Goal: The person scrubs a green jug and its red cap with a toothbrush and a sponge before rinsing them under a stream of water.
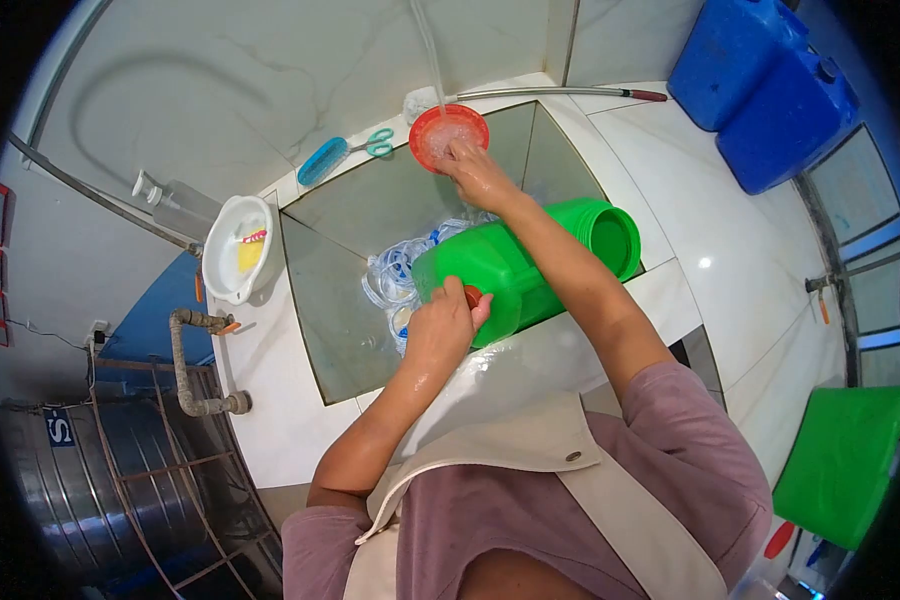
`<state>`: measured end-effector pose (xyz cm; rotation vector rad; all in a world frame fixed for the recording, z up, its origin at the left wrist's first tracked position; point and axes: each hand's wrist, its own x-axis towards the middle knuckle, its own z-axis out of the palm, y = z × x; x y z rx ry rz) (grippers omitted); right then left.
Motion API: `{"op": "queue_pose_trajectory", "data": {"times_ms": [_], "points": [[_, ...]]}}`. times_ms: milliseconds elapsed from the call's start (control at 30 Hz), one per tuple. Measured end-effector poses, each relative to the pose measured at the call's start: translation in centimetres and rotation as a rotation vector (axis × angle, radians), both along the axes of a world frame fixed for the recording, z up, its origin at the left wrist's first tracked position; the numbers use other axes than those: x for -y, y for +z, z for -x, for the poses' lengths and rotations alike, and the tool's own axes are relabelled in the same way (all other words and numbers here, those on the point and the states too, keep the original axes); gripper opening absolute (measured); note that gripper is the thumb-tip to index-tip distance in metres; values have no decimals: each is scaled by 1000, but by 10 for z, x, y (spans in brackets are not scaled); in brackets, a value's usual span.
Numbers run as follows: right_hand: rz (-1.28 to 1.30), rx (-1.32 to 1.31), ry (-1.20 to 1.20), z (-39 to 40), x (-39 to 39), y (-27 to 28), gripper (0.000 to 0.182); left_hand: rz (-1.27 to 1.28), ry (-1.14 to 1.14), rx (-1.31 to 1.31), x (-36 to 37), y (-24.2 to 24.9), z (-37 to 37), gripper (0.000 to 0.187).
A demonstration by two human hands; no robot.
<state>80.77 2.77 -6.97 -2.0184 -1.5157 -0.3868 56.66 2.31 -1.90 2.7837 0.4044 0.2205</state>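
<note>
Head view: A large green plastic jerrycan (pixel 515 270) is laid on its side across the front rim of a square stone-lined sink (pixel 340 320), wide round mouth pointed to the right. Surface is smooth, glossy, wet. The left hand (pixel 440 325) is closed around a small red part at the can's near end; what the part is cannot be told. The right hand (pixel 475 175) is extended over the can to the sink's far corner, fingers gripped on the rim of a round red plastic lid (pixel 448 135). A thin water stream (pixel 430 60) is seen falling onto the lid; lid interior appears foamy.

Sink bottom: clear plastic items with blue trim (pixel 400 280), partly hidden behind the can.

Surroundings: white tiled counter (pixel 730 230). On the far ledge, a blue brush (pixel 322 161) and teal-handled scissors (pixel 375 142). At the left rim, a white plastic basin (pixel 235 250) w/ small items inside. Top right, two blue plastic jerrycans (pixel 765 85). Lower right, a green container (pixel 845 460), partly cropped.
</note>
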Motion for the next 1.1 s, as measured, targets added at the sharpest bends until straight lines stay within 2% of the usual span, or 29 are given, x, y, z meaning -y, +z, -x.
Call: {"op": "queue_pose_trajectory", "data": {"times_ms": [100, 233, 333, 400, 433, 500, 533, 600, 667, 733, 800, 833, 900, 967, 1033, 1100], "points": [[-9, 14, 9, 0, 1, 2, 31, 141, 25, -22, 2, -3, 0, 38], [19, 9, -3, 0, 1, 1, 32, 138, 3, -85, 4, 0, 2, 36], [8, 6, 21, -2, 1, -3, 30, 178, -107, -69, -5, 5, 4, 30], [-19, -10, 56, -2, 0, -2, 29, 144, -277, -95, -13, 2, 6, 29], [-17, -9, 49, -1, 0, -2, 28, 144, -275, -92, -18, 1, 7, 29], [-14, -7, 44, -2, 2, -2, 28, -85, -514, -96, -28, 1, 7, 35], [-12, -4, 44, -2, 1, -2, 28, -86, -513, -95, -34, 2, 6, 35], [-11, -3, 47, 0, 0, -4, 28, -290, -726, 51, -40, 12, 3, 42], [39, 48, -6, -1, 0, -5, 37, -200, -648, 110, -35, 29, 6, 41], [53, -8, 4, -1, 3, 1, 36, -106, -584, 165, -29, 43, 5, 40], [71, -73, 11, -2, 3, -5, 35, 151, -200, -318, -22, 47, 5, 38], [12, -25, 26, -3, 2, -6, 34, 154, -206, -322, -21, 38, 7, 38], [-44, 24, 45, -3, 2, -4, 33, 154, -504, 212, -18, 24, 10, 30], [94, -55, 3, -2, 3, 0, 32, 134, -570, 230, -17, 27, 13, 25], [89, -50, 5, -1, 4, 4, 33, 112, -638, 254, -18, 32, 12, 21], [82, -46, 3, 0, 6, 3, 33, 293, -101, 129, -21, 31, 10, 16]]}}
